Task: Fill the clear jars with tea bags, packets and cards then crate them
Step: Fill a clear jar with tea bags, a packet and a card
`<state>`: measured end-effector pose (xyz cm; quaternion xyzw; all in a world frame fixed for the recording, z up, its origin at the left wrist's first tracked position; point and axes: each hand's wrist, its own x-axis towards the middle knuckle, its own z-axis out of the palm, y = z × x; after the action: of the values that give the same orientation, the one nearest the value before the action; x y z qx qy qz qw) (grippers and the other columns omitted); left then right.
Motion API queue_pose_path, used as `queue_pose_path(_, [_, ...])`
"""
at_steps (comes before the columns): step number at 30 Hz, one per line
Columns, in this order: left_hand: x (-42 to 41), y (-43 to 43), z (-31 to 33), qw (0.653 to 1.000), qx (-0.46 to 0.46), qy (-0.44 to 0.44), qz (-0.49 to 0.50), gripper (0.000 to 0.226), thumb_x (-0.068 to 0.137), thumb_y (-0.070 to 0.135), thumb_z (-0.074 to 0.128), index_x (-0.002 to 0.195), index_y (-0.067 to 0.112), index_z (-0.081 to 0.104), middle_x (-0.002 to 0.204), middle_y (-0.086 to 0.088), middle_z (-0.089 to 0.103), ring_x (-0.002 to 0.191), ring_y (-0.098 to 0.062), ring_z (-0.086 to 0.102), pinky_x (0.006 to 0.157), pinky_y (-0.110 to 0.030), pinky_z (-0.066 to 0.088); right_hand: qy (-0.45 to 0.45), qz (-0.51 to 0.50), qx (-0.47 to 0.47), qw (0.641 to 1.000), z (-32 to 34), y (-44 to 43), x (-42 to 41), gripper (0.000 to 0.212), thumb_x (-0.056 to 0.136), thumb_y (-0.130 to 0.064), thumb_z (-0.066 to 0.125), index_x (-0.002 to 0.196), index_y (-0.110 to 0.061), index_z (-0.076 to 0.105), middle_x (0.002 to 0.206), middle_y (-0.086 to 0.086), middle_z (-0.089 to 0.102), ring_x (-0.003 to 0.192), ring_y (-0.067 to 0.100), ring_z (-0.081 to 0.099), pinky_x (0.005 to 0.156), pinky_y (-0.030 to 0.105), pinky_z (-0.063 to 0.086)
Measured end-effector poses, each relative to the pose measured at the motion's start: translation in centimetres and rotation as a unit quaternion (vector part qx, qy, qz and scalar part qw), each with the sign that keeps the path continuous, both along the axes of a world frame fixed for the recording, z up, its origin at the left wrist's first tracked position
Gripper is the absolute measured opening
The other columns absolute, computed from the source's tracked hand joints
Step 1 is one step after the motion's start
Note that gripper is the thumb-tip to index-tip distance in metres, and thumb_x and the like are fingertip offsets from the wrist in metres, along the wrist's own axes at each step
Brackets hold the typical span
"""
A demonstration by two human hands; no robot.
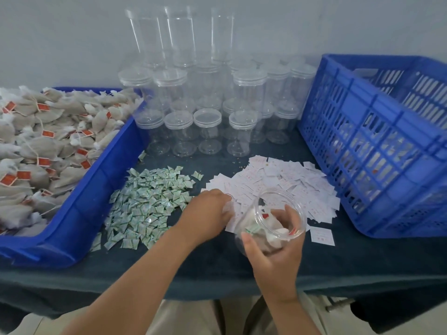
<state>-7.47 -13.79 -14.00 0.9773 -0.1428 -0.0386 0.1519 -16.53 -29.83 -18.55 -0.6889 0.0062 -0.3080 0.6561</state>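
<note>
My right hand (275,245) grips an open clear jar (280,201), tilted toward me above the table's front. Tea bags and a green packet lie inside the jar. My left hand (208,213) reaches into the near edge of the pile of white cards (285,182), fingers curled on the cards; whether it holds one is hidden. A heap of small green packets (147,204) lies left of that hand. Loose tea bags (48,141) with red tags fill the blue tray (96,184) at the left. The blue slatted crate (377,146) stands at the right.
Several lidded clear jars (208,126) stand in stacked rows at the back centre against the wall. One single card (323,235) lies by itself near the crate's front corner. A dark cloth covers the table (193,267), whose front edge runs just below my forearms.
</note>
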Motion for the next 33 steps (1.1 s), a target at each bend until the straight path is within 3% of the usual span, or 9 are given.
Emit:
queue_pose_path(3, [0.4,-0.7,-0.8,0.999,0.026,-0.045,0.012,0.021,0.098,0.04,0.054,0.083,0.026,0.05,0.088,0.007,0.05,0.097,-0.026,0.061,0.072,-0.034,0.041,0.032,-0.009,0.02,0.999,0.0,-1.0,0.0,0.082,0.069,-0.045,0.087,0.14,-0.043,0.047,0.126,-0.013,0.062,0.121,0.019,0.065,0.101,0.025,0.054])
queue_pose_path(5, [0.5,-0.8,-1.2,0.998,0.004,-0.058,0.018,0.027,0.096,0.053,0.058,0.101,0.028,0.068,0.106,0.007,0.061,0.109,-0.023,0.061,0.085,-0.037,0.05,0.051,-0.013,0.074,0.996,0.2,-1.1,0.0,0.078,0.071,-0.045,0.085,0.139,-0.041,0.049,0.123,-0.018,0.066,0.115,0.017,0.07,0.095,0.028,0.06])
queue_pose_path(7, [0.5,-1.2,-1.5,0.998,-0.027,-0.057,0.006,0.05,0.089,0.064,0.064,0.129,0.033,0.069,0.129,0.006,0.058,0.124,-0.02,0.052,0.103,-0.041,0.048,0.067,-0.017,0.114,0.991,0.4,-1.1,0.1,0.078,0.072,-0.045,0.084,0.142,-0.038,0.05,0.126,-0.011,0.069,0.114,0.018,0.073,0.095,0.039,0.064])
queue_pose_path(10, [0.7,-2.4,-2.2,0.996,-0.001,-0.067,-0.06,0.046,0.091,0.056,0.066,0.132,0.036,0.069,0.146,0.008,0.052,0.134,-0.022,0.043,0.11,-0.038,0.033,0.081,-0.023,0.12,0.989,0.4,-1.3,0.0,0.084,0.071,-0.046,0.084,0.146,-0.033,0.049,0.129,-0.001,0.069,0.115,0.02,0.073,0.098,0.049,0.063])
queue_pose_path(17, [0.7,-2.8,-3.4,0.982,-0.086,-0.17,-0.014,0.012,0.096,0.034,0.07,0.091,0.031,0.08,0.109,0.015,0.072,0.109,-0.016,0.059,0.094,-0.033,0.039,0.07,-0.015,0.1,0.992,0.4,-1.2,-0.2,0.076,0.071,-0.044,0.085,0.138,-0.042,0.052,0.125,-0.006,0.07,0.114,0.022,0.073,0.095,0.039,0.064])
queue_pose_path(23, [0.6,-1.6,1.5,0.918,-0.365,-0.06,0.143,0.012,0.094,0.026,0.075,0.085,0.033,0.072,0.082,0.023,0.074,0.081,0.005,0.07,0.074,-0.014,0.053,0.084,0.058,0.015,0.995,0.2,-1.8,-0.1,0.073,0.07,-0.046,0.087,0.131,-0.061,0.051,0.124,-0.027,0.064,0.115,0.009,0.07,0.087,0.018,0.058])
queue_pose_path(27, [-1.4,-0.1,6.6,0.896,-0.425,-0.116,0.057,0.018,0.091,0.024,0.08,0.092,0.042,0.077,0.09,0.023,0.076,0.081,-0.001,0.071,0.069,-0.011,0.052,0.117,0.125,-0.058,0.984,0.4,-2.0,0.2,0.079,0.065,-0.051,0.094,0.127,-0.067,0.049,0.131,-0.024,0.066,0.124,0.003,0.066,0.094,0.014,0.054])
queue_pose_path(30, [-3.1,0.9,9.7,0.926,-0.312,-0.172,-0.122,0.01,0.099,0.032,0.073,0.101,0.036,0.081,0.098,0.019,0.076,0.096,-0.009,0.067,0.083,-0.02,0.051,0.126,0.146,-0.066,0.979,0.4,-1.9,0.4,0.077,0.064,-0.048,0.095,0.125,-0.065,0.052,0.134,-0.023,0.066,0.126,0.005,0.066,0.097,0.022,0.058])
queue_pose_path(33, [-2.9,0.4,10.7,0.959,0.05,-0.161,-0.229,0.03,0.111,0.033,0.049,0.13,0.039,0.071,0.123,0.023,0.069,0.122,-0.01,0.053,0.104,-0.033,0.04,0.132,0.151,-0.084,0.976,0.3,-1.9,0.4,0.081,0.066,-0.05,0.095,0.135,-0.048,0.053,0.135,-0.019,0.064,0.13,0.01,0.064,0.103,0.031,0.058])
